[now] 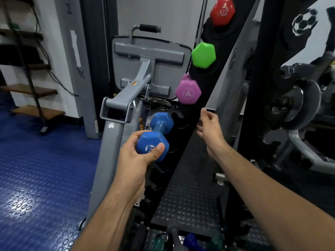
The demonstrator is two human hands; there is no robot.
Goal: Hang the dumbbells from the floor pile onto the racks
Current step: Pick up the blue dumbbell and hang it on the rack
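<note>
1. dumbbell, blue (155, 136), sits at centre frame in my left hand (135, 156); the fingers curl round the near hex head, thumb pressed across its face, far head pointing up toward the rack (197, 113).
2. my right hand (210, 126) is at centre right, fingers loosely bent and holding nothing, just beside the lower edge of a pale grey upright (226, 75).
3. the rack is a dark slanted column running from the upper right down to the lower centre. on it, from the top: a red dumbbell (223, 11), a green dumbbell (203, 55), a purple dumbbell (188, 91), each with a hex end facing me.
4. the blue dumbbell's far head lies just below the purple one, with a dark open stretch of rack between and to the right of it.
5. grey machine frame (125, 98) crowds the left side of the blue dumbbell, close to my left hand's knuckles.
6. bottom edge of the frame shows a blurred pile of dumbbells (174, 240) on dark studded matting; blue floor (45, 169) lies open at lower left.
</note>
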